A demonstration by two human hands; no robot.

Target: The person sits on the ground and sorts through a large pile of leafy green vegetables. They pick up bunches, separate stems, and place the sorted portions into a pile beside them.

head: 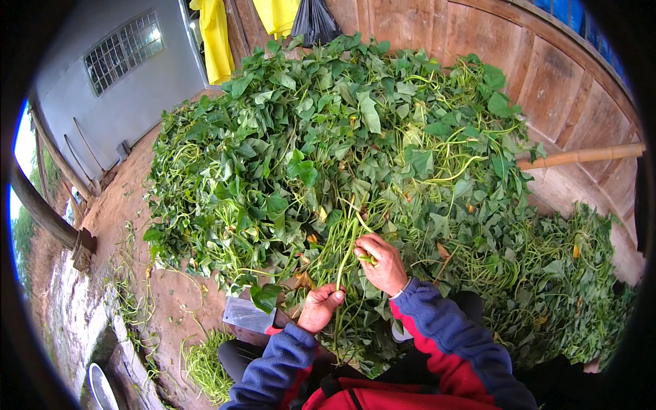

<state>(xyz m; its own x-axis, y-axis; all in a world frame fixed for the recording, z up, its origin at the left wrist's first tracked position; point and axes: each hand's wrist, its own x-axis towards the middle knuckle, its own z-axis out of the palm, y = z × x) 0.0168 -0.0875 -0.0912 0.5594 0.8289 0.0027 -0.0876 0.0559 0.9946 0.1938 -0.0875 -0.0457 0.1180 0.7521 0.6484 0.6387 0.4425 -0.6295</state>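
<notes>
A large heap of leafy green vines (328,148) fills the middle of the view. My left hand (322,306), low and near my lap, pinches a long pale-green stem (343,261) between thumb and fingers. Just above and to its right, my right hand (380,262) is closed on short green stem pieces (367,258), with more stems rising beside its fingers. A cleaver (249,313) with a broad metal blade and a red part at its handle end lies left of my left hand. A bundle of thin stripped stems (207,364) rests on the ground at the lower left.
A wooden plank wall (461,36) stands behind the heap, with a bamboo pole (584,155) at the right. More vines (553,277) lie to my right. Yellow cloths (215,41) and a black plastic bag (315,23) hang behind. A metal basin (102,387) sits at the lower left.
</notes>
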